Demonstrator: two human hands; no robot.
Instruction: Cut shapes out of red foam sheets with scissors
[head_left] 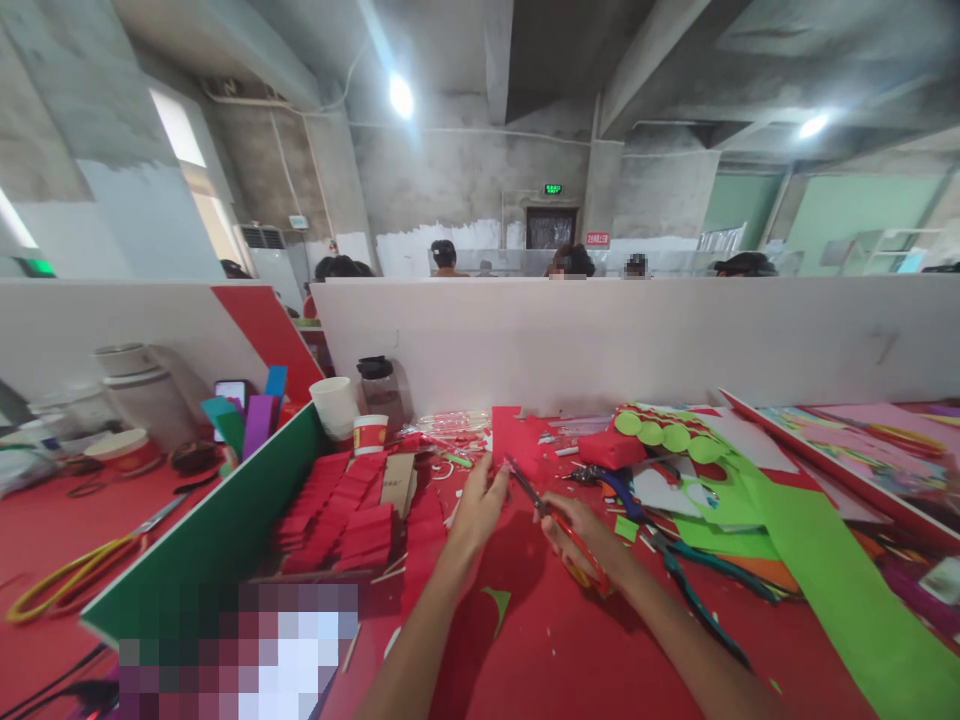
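Observation:
My left hand (480, 500) is closed, thumb and fingers pinched at the lower edge of a piece of red paper (513, 432) above the table. My right hand (574, 530) grips a pair of scissors (581, 565) with red and yellow handles. Their blades point up and left, with the tips close to the red paper and my left fingertips. Whether the blades touch the paper cannot be made out. A green paper scrap (496, 606) lies on the red table (555, 660) between my forearms.
Stacks of folded red paper (367, 535) fill the left, beside a green divider (202, 540). Paper cups (370, 436) and a dark-lidded bottle (381, 385) stand behind. Pliers (694, 590) and green sheets (832, 570) lie right. A white partition (600, 340) closes off the back.

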